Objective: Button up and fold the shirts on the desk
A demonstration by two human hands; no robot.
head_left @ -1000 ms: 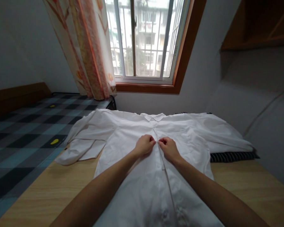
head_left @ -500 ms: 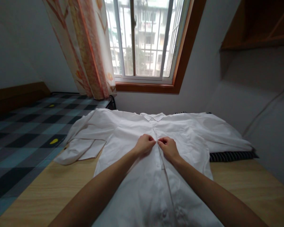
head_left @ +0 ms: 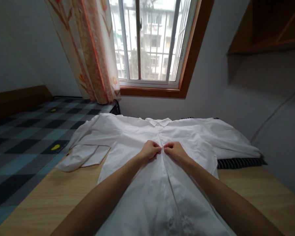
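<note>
A white button-up shirt (head_left: 127,137) lies front up on a wooden table (head_left: 46,196), collar toward the window and sleeves spread to both sides. My left hand (head_left: 149,150) and my right hand (head_left: 174,150) meet at the shirt's front placket, a little below the collar. Both hands are closed in a pinch on the two edges of the placket, fingertips almost touching. The button between them is too small to make out.
A bed with a dark checked cover (head_left: 27,131) adjoins the table on the left. A striped dark cloth (head_left: 241,162) lies under the shirt's right sleeve. Behind are a window (head_left: 149,42), a patterned curtain (head_left: 88,49) and a wooden shelf (head_left: 267,26) at upper right.
Both hands stay pinched on the placket and have shifted slightly upward toward the collar; the fabric below them is a little more gathered.
</note>
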